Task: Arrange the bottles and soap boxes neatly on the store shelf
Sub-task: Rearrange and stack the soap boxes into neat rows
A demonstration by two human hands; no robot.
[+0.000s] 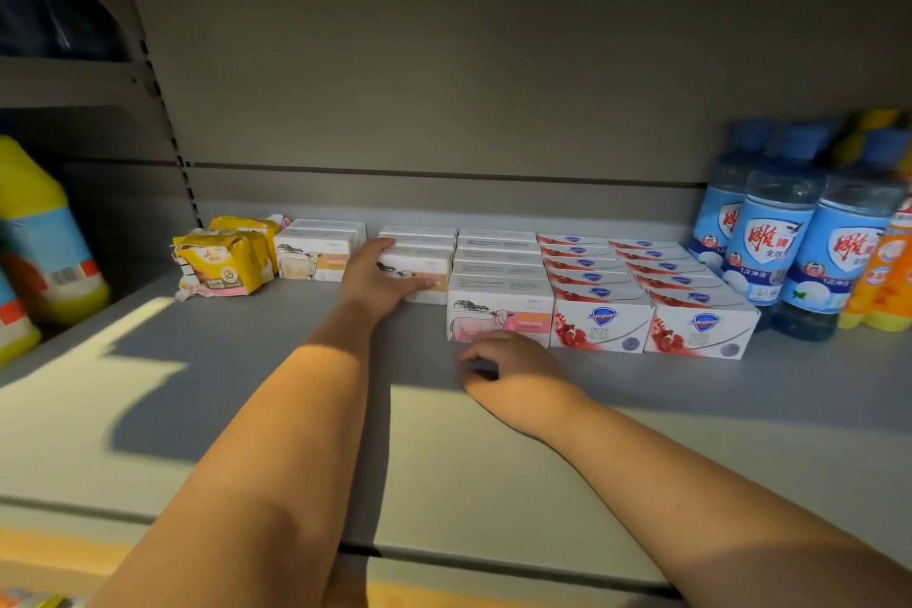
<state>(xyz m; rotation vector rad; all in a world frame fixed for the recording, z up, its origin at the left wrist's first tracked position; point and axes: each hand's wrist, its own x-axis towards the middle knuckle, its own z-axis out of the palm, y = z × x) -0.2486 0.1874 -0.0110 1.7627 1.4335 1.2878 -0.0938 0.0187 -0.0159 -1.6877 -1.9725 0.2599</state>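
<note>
Both bare forearms reach in over the grey shelf [247, 410]. Blue bottles [770, 257] stand upright in a tight cluster at its right end, orange bottles [883, 281] just beside them, and a yellow bottle [44, 232] stands well apart at the far left. The red-and-white soap boxes [599, 321] and the pink-label row [498, 311] already form even files with a shared front line, so that part looks done. The orange-label row [419, 262] and the second orange-label row [316, 257] sit further back with a gap between them, probably still to be aligned. The left hand [377, 274] grips the front box of the orange-label row, thumb on top, fingers across its face. The right hand [515, 368] rests just before the pink-label row, loosely curled, holding nothing. Crumpled yellow packs [222, 262] lie askew, crowding the left end.
</note>
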